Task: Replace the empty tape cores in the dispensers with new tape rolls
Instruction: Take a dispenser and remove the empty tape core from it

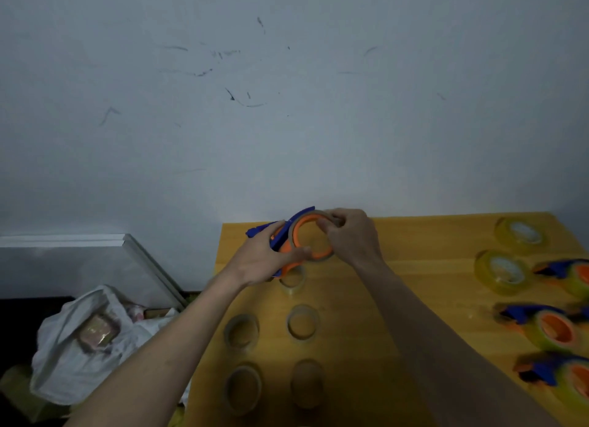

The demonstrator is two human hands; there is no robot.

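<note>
Gripping one dispenser [282, 235] with left hand [264, 261], right hand [347, 235] pinching its core [314, 235].
Lying on tabletop [414, 267]: five cores, two rolls, three loaded dispensers.

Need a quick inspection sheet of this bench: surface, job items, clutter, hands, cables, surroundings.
Surface: yellow wooden table against the wall.
Job's things: blue-orange dispenser held above the table, thin core on its hub; five empty cores at left-centre; two new tape rolls and three loaded dispensers at right.
Clutter: nothing seen on the table.
Hands: left hand grips the dispenser body; right hand pinches the core's top rim.
Cables: nothing seen.
Surroundings: scuffed wall; white bag and grey panel beside the table.
</note>
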